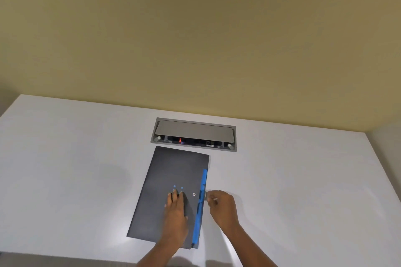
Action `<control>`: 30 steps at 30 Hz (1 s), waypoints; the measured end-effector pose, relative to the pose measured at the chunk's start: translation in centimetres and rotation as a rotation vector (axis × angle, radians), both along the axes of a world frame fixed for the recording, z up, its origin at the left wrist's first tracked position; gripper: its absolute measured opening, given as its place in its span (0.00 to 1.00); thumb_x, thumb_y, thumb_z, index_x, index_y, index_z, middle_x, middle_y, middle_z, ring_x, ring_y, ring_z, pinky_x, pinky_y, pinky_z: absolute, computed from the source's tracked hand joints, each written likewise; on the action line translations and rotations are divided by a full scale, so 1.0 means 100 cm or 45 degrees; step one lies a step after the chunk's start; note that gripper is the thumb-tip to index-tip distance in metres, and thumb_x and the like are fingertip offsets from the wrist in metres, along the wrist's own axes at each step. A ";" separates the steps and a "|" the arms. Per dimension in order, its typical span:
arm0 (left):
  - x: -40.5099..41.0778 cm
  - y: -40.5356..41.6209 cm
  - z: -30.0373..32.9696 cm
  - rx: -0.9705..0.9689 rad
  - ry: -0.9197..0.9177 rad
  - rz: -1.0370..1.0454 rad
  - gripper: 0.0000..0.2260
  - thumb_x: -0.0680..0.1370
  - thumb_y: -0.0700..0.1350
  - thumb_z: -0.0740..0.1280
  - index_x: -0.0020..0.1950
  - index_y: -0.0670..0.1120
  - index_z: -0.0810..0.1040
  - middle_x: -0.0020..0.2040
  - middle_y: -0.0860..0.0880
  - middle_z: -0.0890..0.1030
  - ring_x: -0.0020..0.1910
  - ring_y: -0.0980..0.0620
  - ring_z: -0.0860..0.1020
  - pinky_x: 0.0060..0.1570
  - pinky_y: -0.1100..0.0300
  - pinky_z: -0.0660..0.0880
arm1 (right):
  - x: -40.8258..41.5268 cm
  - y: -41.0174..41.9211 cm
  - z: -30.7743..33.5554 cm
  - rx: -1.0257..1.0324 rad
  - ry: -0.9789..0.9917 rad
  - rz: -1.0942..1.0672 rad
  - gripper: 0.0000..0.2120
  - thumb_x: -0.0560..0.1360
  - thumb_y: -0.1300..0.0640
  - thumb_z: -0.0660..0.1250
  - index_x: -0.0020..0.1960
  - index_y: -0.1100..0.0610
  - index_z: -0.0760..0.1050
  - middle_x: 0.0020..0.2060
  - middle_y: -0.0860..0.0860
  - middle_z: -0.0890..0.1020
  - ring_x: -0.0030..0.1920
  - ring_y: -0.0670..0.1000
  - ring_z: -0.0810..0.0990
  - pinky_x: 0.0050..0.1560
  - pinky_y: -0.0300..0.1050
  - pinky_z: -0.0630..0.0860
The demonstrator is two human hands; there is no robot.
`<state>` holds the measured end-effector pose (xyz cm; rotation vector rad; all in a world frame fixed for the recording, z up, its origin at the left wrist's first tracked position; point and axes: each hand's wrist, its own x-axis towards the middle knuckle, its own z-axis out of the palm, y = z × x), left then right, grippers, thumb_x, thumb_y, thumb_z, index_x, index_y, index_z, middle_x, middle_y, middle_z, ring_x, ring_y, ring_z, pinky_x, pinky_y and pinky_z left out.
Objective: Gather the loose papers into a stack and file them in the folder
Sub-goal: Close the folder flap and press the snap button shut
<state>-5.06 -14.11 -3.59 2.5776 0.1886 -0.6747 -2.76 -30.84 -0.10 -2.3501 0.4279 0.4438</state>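
The left hand (176, 208) lies flat, palm down, on the cover of the folder (167, 193), fingers stretched forward and close together, gripping nothing. The folder is dark grey, closed, and lies on the white table (76, 158) just in front of the person, tilted a little so its far end leans right. A blue strip (199, 212) runs along its right edge, and a small round silver stud (194, 194) sits on the cover beside the left fingertips. No loose papers show. To the right, the right hand (221, 206) is curled at the folder's right edge, fingertips pinched on a small metal clasp (205, 194) by the blue strip. Beyond the folder, a grey cable hatch (193, 134) is set into the table, near the yellow wall (195, 28).
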 end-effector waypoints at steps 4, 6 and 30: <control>0.001 0.034 -0.007 0.147 0.040 -0.091 0.37 0.81 0.50 0.67 0.85 0.49 0.52 0.86 0.44 0.45 0.85 0.40 0.44 0.83 0.43 0.51 | 0.002 0.012 -0.006 -0.034 -0.006 0.112 0.11 0.83 0.60 0.68 0.61 0.57 0.87 0.56 0.53 0.88 0.55 0.52 0.85 0.55 0.30 0.74; 0.000 0.049 -0.011 0.218 0.044 -0.145 0.38 0.81 0.55 0.67 0.85 0.51 0.50 0.86 0.43 0.43 0.85 0.39 0.42 0.82 0.39 0.50 | 0.003 0.017 -0.008 -0.058 -0.010 0.154 0.12 0.84 0.59 0.67 0.63 0.55 0.86 0.57 0.52 0.87 0.56 0.51 0.85 0.55 0.30 0.73; -0.009 0.083 -0.018 0.323 -0.015 -0.234 0.41 0.80 0.67 0.59 0.85 0.57 0.40 0.85 0.44 0.37 0.84 0.38 0.38 0.83 0.38 0.46 | 0.026 0.045 -0.034 -0.348 0.112 0.326 0.16 0.84 0.50 0.67 0.69 0.54 0.80 0.62 0.52 0.85 0.59 0.53 0.86 0.66 0.40 0.79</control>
